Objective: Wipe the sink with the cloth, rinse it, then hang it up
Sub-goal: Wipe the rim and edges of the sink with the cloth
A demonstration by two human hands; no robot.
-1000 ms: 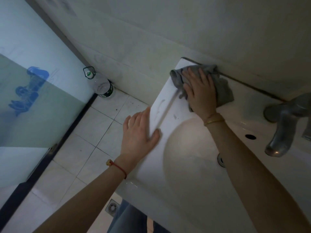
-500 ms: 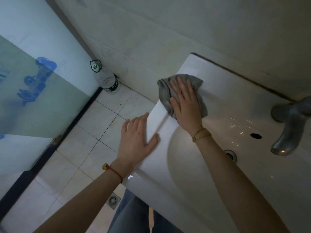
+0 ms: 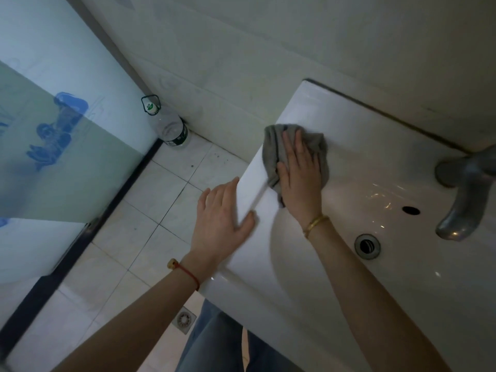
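Fingers [image 3: 291, 146] of the right hand [image 3: 300, 178] lie straight and together, pressing the grey cloth [image 3: 271, 151] flat on the left rim of the white sink [image 3: 349, 157], near its back corner. Beside it, the left hand [image 3: 220, 218] rests open, fingers slightly spread, on the sink's left edge above the tiled floor [image 3: 150, 200].

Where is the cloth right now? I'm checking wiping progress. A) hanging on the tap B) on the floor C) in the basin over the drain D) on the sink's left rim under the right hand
D: the right hand presses the grey cloth flat on the sink rim's left side.
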